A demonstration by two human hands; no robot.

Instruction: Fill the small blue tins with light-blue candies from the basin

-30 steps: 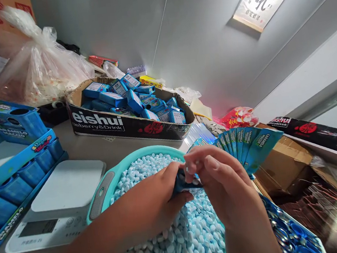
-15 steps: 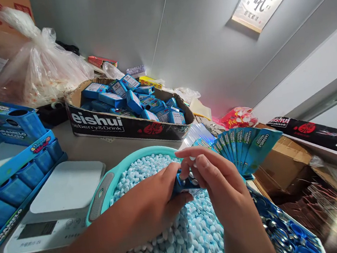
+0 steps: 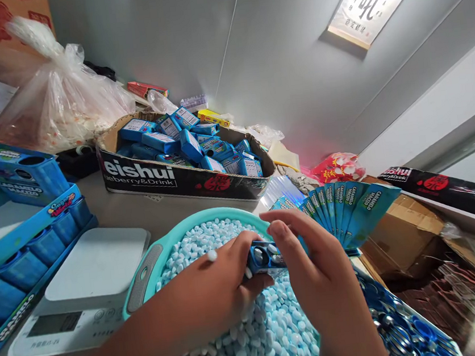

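Observation:
My left hand (image 3: 231, 273) is closed around a small blue candy box (image 3: 266, 256) above a basin. Through the round opening in the box's upturned end, pale candies show inside. My right hand (image 3: 314, 249) is at the box's right end, thumb and fingers apart, with nothing visible between them; whether it touches the box I cannot tell. A single white candy (image 3: 212, 256) shows at the back of my left hand. Below both hands, the turquoise basin (image 3: 183, 225) with a grey-handled rim is full of pale blue candies (image 3: 288, 321).
A white digital scale (image 3: 97, 262) and a blue display tray (image 3: 30, 281) stand at left. Behind the basin, a black carton (image 3: 178, 184) holds many blue boxes. Fanned blue cards (image 3: 348, 208) and a tray of blue, shiny metal pieces (image 3: 404, 325) lie at right.
My right thumb and fingers have drawn back from the box opening, where they held pale candy. A white candy now appears at the back of my left hand. The box stays in place.

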